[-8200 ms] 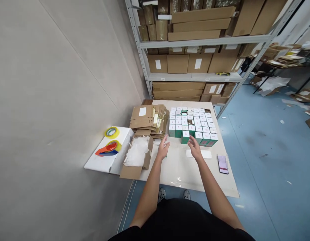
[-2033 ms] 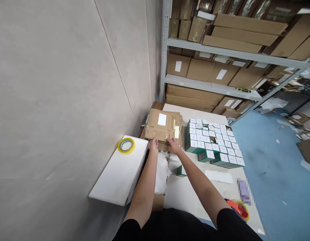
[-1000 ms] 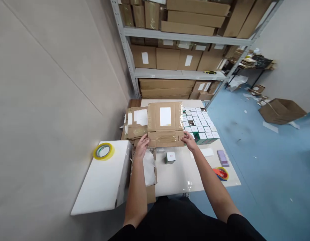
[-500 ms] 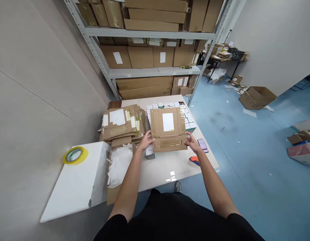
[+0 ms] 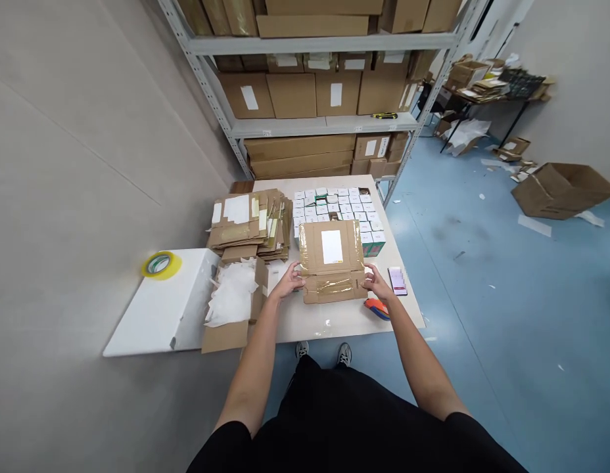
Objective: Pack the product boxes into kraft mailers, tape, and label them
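A flattened cardboard box [image 5: 332, 259] with a white label and clear tape is held over the near part of the table [image 5: 334, 322]. My left hand [image 5: 289, 283] grips its left edge and my right hand [image 5: 375, 282] grips its right edge, fingers closed on the cardboard. Behind it stands a block of several small white-topped green boxes [image 5: 334, 207]. A stack of more flattened cardboard boxes [image 5: 250, 223] lies to the left. The single small box seen earlier is hidden under the held cardboard.
An open carton of white filling [image 5: 233, 302] sits left of the table beside a white slab [image 5: 157, 309] with a yellow tape roll [image 5: 161, 264]. A tape dispenser [image 5: 376, 307] and a phone [image 5: 396, 280] lie by my right hand. Shelving [image 5: 325, 125] with cartons stands behind.
Both hands took one flattened box from the stack on the left and carried it right and towards me, over the near table. My view has shifted.
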A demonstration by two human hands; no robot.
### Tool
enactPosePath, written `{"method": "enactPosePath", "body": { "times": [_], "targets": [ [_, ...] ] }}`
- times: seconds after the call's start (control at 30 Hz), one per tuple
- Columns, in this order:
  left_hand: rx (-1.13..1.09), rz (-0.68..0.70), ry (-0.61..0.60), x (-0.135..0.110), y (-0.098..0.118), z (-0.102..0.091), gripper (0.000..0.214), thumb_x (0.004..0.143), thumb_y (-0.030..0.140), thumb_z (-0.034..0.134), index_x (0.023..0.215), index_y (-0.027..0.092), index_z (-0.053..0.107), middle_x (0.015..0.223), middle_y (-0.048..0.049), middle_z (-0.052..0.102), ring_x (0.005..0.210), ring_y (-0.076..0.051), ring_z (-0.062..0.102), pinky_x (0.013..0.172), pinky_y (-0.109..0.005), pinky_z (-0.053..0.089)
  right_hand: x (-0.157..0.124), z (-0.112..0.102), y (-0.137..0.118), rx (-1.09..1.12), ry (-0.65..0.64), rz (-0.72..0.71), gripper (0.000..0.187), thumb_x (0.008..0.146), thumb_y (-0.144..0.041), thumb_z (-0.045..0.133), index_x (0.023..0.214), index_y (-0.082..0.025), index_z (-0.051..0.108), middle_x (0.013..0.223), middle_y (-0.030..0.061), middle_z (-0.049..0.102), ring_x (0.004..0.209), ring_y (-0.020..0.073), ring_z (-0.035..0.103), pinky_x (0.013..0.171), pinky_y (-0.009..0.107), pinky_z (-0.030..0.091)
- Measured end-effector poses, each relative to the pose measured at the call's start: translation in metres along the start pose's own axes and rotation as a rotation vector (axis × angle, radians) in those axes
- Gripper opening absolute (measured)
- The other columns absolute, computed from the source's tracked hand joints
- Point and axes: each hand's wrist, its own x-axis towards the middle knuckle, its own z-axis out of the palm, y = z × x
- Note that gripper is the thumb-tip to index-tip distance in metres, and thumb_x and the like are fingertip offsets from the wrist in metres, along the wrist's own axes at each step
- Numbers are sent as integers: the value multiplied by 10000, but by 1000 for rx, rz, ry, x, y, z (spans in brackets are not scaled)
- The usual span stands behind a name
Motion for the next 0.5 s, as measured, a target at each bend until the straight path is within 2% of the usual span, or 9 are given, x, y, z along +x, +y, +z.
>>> {"method": "enactPosePath", "body": {
  "times": [0.13,0.27,0.33,0.4,0.5],
  "targets": [
    [7,-16,68,-13,-8,1,916,525,52,841,1375,281,590,920,-5,667,646,-100,610,661,-244,542,6,13,39,-32,60,54,840,643,-302,674,1445,-308,426,889,-49,565,730,162,619,687,295,515],
    [90,4,96,-22,-24,2,858,532,48,749,1353,257,609,833,39,624,591,-87,564,611,-218,504,11,43,89,-175,169,120,794,594,-283,617,1379,-257,498,798,-62,549,676,178,613,655,316,533],
    [164,38,130,-27,-34,5,818,539,60,708,1332,242,626,794,55,598,567,-91,553,596,-219,497,10,59,110,-270,171,158,754,597,-269,591,1348,-243,530,778,-58,563,675,192,629,657,339,553],
    [247,73,212,-32,-43,11,764,541,49,684,1282,233,657,756,60,580,561,-104,551,614,-232,503,6,74,125,-401,155,177,734,605,-241,592,1338,-246,554,821,-37,612,711,203,661,707,374,579],
    [363,107,359,-38,-53,26,699,539,-2,692,1201,224,692,706,46,579,622,-152,579,701,-265,512,-6,90,131,-555,164,187,711,616,-181,607,1323,-261,602,996,25,686,809,216,708,820,417,591]
  ]
}}
